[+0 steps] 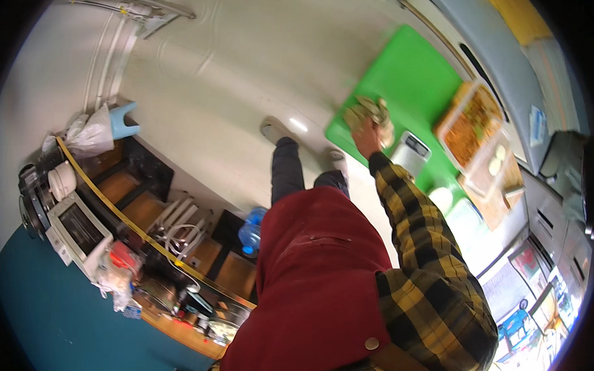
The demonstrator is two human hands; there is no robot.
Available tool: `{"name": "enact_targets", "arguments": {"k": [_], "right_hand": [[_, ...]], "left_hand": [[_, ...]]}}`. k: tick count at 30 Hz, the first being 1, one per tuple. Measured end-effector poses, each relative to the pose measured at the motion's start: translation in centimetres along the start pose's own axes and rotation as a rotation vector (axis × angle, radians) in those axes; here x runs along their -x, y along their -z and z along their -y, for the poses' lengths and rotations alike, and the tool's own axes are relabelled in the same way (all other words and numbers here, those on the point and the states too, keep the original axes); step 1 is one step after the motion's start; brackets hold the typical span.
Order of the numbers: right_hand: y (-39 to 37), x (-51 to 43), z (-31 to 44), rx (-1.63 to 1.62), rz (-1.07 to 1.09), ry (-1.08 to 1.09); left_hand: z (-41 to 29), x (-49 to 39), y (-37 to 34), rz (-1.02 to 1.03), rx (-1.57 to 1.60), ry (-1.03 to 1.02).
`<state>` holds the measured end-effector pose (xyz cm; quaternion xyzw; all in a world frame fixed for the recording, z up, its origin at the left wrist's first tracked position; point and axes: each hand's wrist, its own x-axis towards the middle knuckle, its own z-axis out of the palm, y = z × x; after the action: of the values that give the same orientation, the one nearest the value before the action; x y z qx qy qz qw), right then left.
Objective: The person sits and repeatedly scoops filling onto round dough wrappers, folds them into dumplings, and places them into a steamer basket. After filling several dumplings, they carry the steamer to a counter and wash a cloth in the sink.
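Observation:
My right hand, in a plaid sleeve, reaches to the near-left part of a green tabletop. It grips a crumpled beige cloth, which looks blurred and rests on or just above the surface. Right beside the hand lies a silver digital scale. Farther right, a clear plastic tub holds an orange-brown chopped mixture. A second clear tub next to it has a few pale, rounded pieces inside. A white round item is near the table's lower part. My left hand is out of view.
A wooden board lies by the tubs. Beyond the table stands a large grey-blue appliance. Behind me on the left, a shelf counter carries a microwave and bags. A blue water bottle and a light-blue stool are on the floor.

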<state>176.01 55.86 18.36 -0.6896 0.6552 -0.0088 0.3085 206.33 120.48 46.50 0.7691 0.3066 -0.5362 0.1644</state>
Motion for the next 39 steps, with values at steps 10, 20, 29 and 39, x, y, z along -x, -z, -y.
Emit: {"name": "enact_targets", "arguments": {"k": [10,20,29,39], "right_hand": [[8.6,-15.5,11.8,-0.657,-0.013,-0.237],[37.8,-33.3,49.0,-1.275,-0.083,0.489],[44.9,-58.2,65.2,-1.879,0.610,0.273],[47.1,-82.9,77.2,-1.727,0.553,-0.073]], "left_hand": [[-58.8,-4.4,0.1,-0.130,0.315,-0.585],[-107.7,37.7,-41.9,1.313,-0.066,-0.676],[-130.5,48.0,-41.3,1.480,0.517,-0.973],[-155.4,51.6,-40.1,1.593,0.516,-0.981]]}}
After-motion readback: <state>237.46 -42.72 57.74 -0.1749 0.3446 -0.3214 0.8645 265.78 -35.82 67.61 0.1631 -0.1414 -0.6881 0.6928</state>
